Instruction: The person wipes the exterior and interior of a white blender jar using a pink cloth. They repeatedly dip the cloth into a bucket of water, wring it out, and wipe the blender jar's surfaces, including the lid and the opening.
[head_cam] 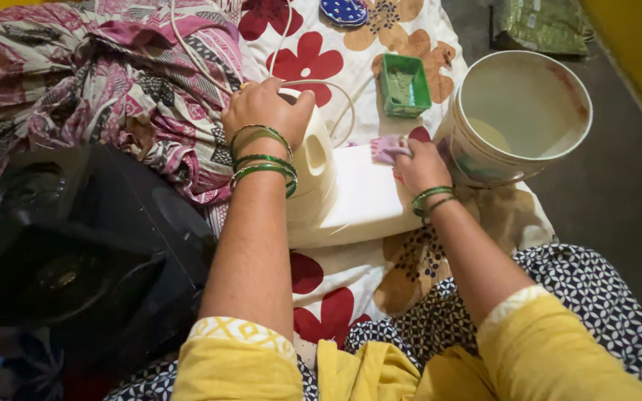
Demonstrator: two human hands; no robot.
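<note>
She is sitting on the floor with a white appliance laid across a floral sheet in front of her knees. Her left hand is closed over the rounded top end of the appliance, fingers curled round it, green bangles stacked on the wrist. Her right hand presses a small pink cloth flat against the appliance's white side, fingers pinched on the cloth. A white cord loops away from the appliance over a heap of patterned fabric. Just beside the right hand stands a white bucket, open-mouthed, and beyond the cloth a small green tray rests on the sheet. A black speaker box sits beside her left arm.
</note>
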